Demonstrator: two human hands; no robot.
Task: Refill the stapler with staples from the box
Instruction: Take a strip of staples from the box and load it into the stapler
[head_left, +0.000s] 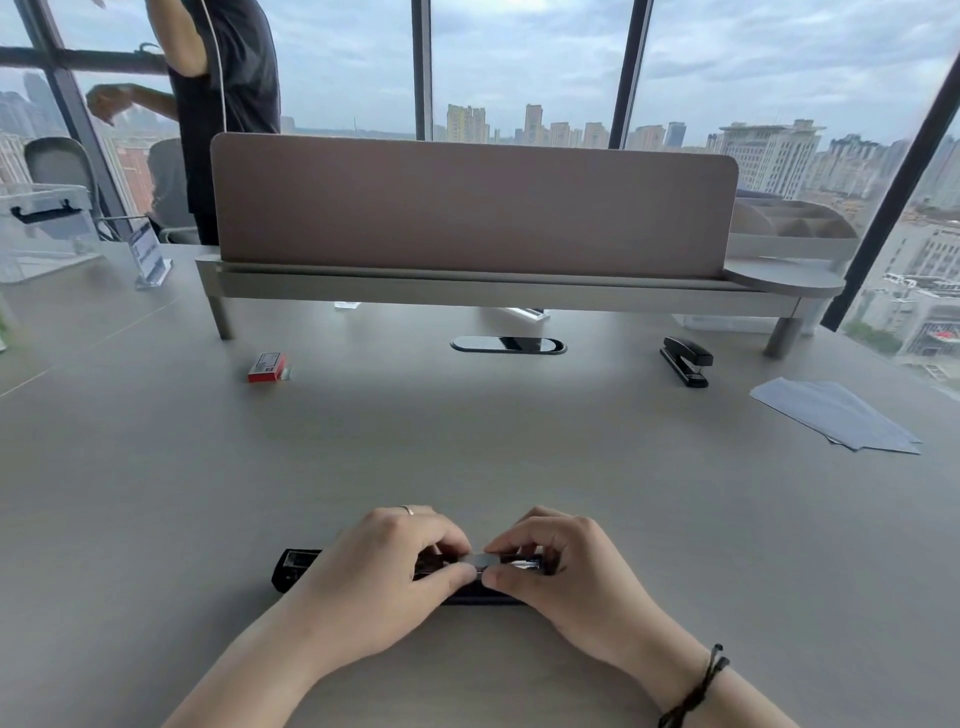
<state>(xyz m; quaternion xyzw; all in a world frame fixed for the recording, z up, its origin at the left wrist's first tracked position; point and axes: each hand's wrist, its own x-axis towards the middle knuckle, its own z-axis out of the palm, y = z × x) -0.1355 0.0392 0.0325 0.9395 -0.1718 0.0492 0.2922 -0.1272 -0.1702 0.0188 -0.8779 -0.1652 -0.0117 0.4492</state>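
A black stapler (293, 567) lies opened out flat on the table near its front edge, running left to right. My left hand (384, 571) rests over its middle and grips it. My right hand (556, 569) pinches a short silvery strip of staples (485, 560) over the stapler's metal channel (524, 562); fingers of both hands meet at the strip. The red staple box (267, 367) lies far off at the back left, slightly open, with something silvery showing at its right end.
A second black stapler (687, 360), closed, sits at the back right. Sheets of white paper (836, 415) lie at the right. A desk divider on a raised shelf (467, 283) spans the back. A person stands behind at the left.
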